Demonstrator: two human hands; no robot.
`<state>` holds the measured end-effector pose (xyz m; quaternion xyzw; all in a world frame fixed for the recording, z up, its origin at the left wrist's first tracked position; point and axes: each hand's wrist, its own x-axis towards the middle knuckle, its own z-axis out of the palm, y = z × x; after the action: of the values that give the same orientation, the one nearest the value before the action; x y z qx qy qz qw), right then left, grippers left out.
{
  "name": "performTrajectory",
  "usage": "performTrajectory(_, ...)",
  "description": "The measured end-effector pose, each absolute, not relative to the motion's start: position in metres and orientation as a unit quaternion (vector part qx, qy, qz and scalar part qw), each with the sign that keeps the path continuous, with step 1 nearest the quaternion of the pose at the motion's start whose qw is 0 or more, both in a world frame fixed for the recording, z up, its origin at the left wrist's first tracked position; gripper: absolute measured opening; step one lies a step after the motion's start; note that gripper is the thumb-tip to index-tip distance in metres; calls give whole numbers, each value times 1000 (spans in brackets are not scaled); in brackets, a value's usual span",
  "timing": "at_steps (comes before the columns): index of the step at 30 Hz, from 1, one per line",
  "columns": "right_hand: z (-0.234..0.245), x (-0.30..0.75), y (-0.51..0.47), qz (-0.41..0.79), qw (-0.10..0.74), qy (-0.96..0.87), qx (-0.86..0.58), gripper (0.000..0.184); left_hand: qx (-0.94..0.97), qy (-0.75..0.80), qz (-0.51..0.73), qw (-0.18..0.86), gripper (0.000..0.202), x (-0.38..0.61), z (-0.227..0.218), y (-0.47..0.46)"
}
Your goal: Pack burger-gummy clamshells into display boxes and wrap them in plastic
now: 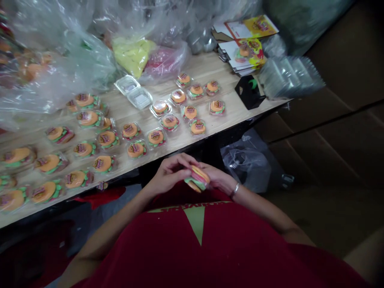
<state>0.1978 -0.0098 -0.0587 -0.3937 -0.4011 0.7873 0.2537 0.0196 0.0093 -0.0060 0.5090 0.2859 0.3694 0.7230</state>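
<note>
In front of my chest, just off the table's front edge, I hold a toy hamburger (197, 179) with orange bun halves and pink, yellow and green layers. My left hand (172, 173) grips it from the left, with thumb and fingers closed on its edge. My right hand (218, 177), with a bracelet at the wrist, is closed round it from the right; its fingertips are partly hidden behind the toy. Several packed toy hamburgers (156, 137) in clear cases lie on the table (180, 146). An opened clear plastic case (139, 97) lies farther back.
Plastic bags of yellow pieces (132, 54) and pink pieces (165, 60) lie at the back. Printed cards (247, 52), a black holder (249, 92) and stacked clear cases (289, 78) are at the right end. Below hangs a clear bag (247, 164). Large plastic bags (60, 48) cover the back left.
</note>
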Motion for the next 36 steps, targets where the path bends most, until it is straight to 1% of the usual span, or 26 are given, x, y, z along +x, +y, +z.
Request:
performTrajectory(1,-58,200,-10,777,261,-406,-404,37,470,312,393,726,16,25,-10,8)
performTrajectory(3,-55,206,-9,733,305,-412,-447,32,397,368,418,730,23,31,-19,6)
performTrajectory(5,-48,215,-9,658,361,-436,-497,29,338,424,417,729,29,32,-26,4)
performTrajectory(7,-38,222,-10,623,378,-461,-506,28,308,466,409,722,33,31,-28,3)
performTrajectory(10,-26,228,-11,625,370,-499,-473,21,302,499,402,706,36,31,-25,3)
performTrajectory(13,-24,227,-10,631,376,-495,-464,18,320,506,390,700,37,33,-21,3)
performTrajectory(19,-41,221,-13,663,396,-441,-458,27,365,503,337,707,30,34,-25,0)
performTrajectory(21,-48,225,-11,687,379,-443,-434,30,373,499,308,719,29,36,-25,0)
performTrajectory(23,-55,239,2,717,317,-480,-393,32,370,509,287,722,30,38,-25,1)
performTrajectory(24,-58,253,14,712,285,-509,-391,31,360,516,281,724,30,39,-26,2)
performTrajectory(25,-59,270,29,678,268,-538,-423,27,346,525,276,727,31,41,-27,4)
performTrajectory(26,-58,292,46,616,271,-558,-485,21,330,532,276,730,32,42,-29,6)
performTrajectory(28,-51,343,85,424,324,-546,-645,10,296,539,281,737,37,46,-32,8)
performTrajectory(29,-45,370,105,346,352,-520,-697,10,283,539,283,741,39,48,-34,9)
performTrajectory(30,-39,395,124,292,371,-496,-728,14,272,538,284,746,41,50,-35,10)
performTrajectory(32,-29,436,159,234,390,-459,-763,18,259,537,283,751,41,54,-35,10)
performTrajectory(33,-26,452,173,222,391,-445,-775,17,256,538,284,751,41,57,-33,10)
performTrajectory(35,-25,473,197,221,386,-420,-791,9,252,544,289,746,41,61,-28,10)
performTrajectory(36,-26,479,205,231,382,-410,-796,9,253,547,290,743,42,63,-26,10)
